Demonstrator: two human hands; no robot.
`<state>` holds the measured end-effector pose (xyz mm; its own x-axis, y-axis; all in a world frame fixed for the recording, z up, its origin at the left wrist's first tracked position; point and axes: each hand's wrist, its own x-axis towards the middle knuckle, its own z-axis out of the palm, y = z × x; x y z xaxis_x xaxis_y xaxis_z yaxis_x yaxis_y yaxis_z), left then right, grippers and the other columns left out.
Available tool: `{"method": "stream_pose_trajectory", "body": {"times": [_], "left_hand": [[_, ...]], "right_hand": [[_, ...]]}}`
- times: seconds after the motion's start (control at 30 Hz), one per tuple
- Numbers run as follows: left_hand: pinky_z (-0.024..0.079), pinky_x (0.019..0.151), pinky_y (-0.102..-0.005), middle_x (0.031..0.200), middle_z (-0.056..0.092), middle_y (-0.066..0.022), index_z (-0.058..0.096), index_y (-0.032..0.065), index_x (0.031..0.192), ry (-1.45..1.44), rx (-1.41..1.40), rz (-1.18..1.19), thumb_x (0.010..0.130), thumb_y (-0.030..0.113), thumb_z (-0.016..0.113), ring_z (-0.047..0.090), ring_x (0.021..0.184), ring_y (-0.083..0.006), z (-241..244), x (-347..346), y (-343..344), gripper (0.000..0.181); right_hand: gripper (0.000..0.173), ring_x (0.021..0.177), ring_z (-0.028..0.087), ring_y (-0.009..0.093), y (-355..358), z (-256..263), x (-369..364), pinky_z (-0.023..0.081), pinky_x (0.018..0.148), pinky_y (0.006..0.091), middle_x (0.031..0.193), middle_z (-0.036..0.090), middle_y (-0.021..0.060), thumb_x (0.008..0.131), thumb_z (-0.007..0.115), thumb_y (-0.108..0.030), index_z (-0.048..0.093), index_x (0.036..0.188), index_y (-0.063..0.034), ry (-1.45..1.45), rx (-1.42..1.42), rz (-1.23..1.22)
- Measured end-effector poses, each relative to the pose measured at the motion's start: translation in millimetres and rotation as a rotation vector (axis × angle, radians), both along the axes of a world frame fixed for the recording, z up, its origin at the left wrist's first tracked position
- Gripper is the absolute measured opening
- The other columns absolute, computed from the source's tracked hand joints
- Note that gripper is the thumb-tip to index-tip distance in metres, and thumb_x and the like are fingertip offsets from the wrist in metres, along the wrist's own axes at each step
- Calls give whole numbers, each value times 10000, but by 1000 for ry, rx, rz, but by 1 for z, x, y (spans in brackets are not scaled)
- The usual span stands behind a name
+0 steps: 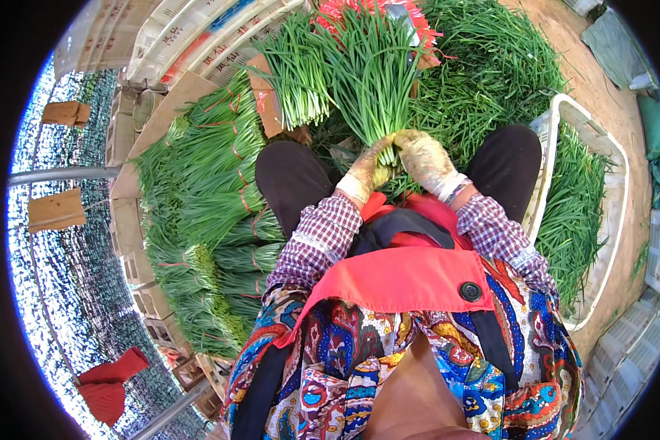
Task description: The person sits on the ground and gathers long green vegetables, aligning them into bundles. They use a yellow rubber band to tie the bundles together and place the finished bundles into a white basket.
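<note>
A loose bunch of garlic chives [371,82] is upright between my knees, its leaves spread away from me. My left hand [371,165], in a stained yellowish work glove, grips its pale stem ends from the left. My right hand [424,158], gloved the same way, closes around the stems from the right. The fingers of both hands almost meet over the stem ends, and some fingertips are hidden. Just left of this bunch, another bunch of chives [302,82] leans on a cardboard piece [265,99], its cut ends towards me.
Chive bundles tied with red bands [214,165] are stacked at left. Loose chives [484,71] lie in a heap ahead on the right. A white plastic crate [616,220] with chives stands beside my right knee. Red ties [426,36] and white printed boxes [198,44] are at the back.
</note>
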<state>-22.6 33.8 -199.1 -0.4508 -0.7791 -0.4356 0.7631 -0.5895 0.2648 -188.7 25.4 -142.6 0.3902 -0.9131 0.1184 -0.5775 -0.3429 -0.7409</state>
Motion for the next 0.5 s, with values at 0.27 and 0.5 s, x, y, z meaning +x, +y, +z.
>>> {"method": "stream_pose_trajectory", "body": {"times": [0.27,0.5], "left_hand": [[416,551,-253,700,515,-65,533,-29,1019,-65,32,-170,899,133,565,479,618,-145,54,31,19,204],[323,521,-185,611,401,1,444,-30,1038,26,-126,-103,865,163,586,372,540,-77,111,54,68,296]], "right_hand": [[282,1097,538,274,-16,49,-10,425,931,395,1164,583,91,820,596,-201,620,1078,-91,-81,-362,91],[466,962,580,236,-7,76,9,355,970,420,959,618,62,816,555,-489,586,1108,-128,317,-451,203]]}}
